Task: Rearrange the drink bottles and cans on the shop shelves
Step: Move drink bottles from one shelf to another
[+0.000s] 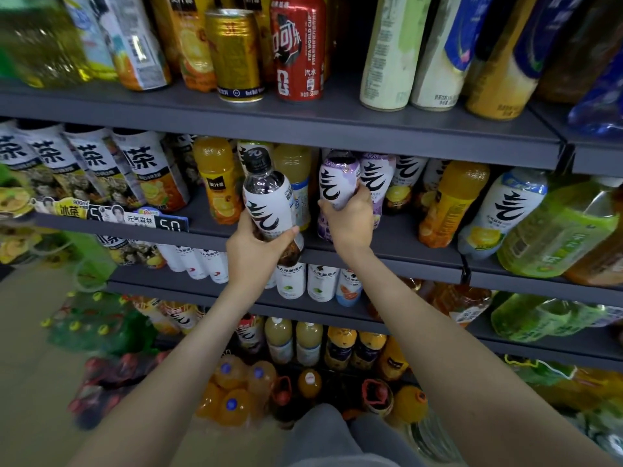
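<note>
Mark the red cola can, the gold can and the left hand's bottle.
red cola can (298,52), head view, label middle.
gold can (234,55), head view, side wall.
black-capped bottle (266,200), head view, white label.

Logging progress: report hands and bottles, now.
Left hand grips black-capped bottle, before shelf edge. Right hand grips purple bottle, among its row. Orange juice bottle close beside.

the left hand (256,246) covers the lower label of the dark bottle (266,193) it grips; the right hand (350,220) hides the lower part of the purple bottle (337,178). up-left of the left hand, a green bottle (37,42) is blurred and cropped.
</note>
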`<state>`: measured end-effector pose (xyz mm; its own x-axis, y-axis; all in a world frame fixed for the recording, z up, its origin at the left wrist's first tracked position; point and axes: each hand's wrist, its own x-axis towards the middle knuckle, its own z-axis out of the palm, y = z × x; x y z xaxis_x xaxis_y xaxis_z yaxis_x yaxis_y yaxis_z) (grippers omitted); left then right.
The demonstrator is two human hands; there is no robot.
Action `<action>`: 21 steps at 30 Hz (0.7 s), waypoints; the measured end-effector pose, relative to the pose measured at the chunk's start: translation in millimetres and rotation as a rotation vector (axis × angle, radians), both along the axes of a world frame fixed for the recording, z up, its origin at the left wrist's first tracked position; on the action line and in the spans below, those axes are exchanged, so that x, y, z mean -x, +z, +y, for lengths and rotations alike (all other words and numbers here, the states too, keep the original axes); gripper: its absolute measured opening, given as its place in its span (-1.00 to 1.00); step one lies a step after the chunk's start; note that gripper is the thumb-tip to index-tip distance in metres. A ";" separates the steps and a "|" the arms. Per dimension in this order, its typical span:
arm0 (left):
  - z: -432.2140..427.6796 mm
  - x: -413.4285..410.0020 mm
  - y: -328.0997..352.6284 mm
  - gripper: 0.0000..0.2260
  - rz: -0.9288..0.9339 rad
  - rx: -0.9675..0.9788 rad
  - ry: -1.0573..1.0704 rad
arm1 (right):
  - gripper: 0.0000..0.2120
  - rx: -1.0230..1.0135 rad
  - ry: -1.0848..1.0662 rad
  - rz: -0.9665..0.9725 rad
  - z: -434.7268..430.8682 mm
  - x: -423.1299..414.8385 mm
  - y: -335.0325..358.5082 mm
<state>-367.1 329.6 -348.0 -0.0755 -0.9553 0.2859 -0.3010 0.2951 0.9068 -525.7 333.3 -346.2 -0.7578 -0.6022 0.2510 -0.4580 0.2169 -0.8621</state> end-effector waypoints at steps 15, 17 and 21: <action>19.7 22.7 -1.8 -0.46 -0.123 -0.105 -0.131 | -0.70 0.095 0.219 -0.100 47.4 -9.2 16.6; 26.0 32.7 -1.3 -0.49 -0.154 -0.087 -0.186 | -0.72 0.134 0.382 -0.195 78.5 -5.4 21.9; 41.1 61.0 -0.5 -0.55 -0.260 0.006 -0.317 | -0.34 -0.005 0.382 -0.127 101.4 11.6 12.6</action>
<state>-428.1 370.6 -348.5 -0.4366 -0.8714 0.2239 -0.4130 0.4152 0.8106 -537.3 434.6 -333.7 -0.5039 -0.8477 0.1661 -0.3964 0.0560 -0.9164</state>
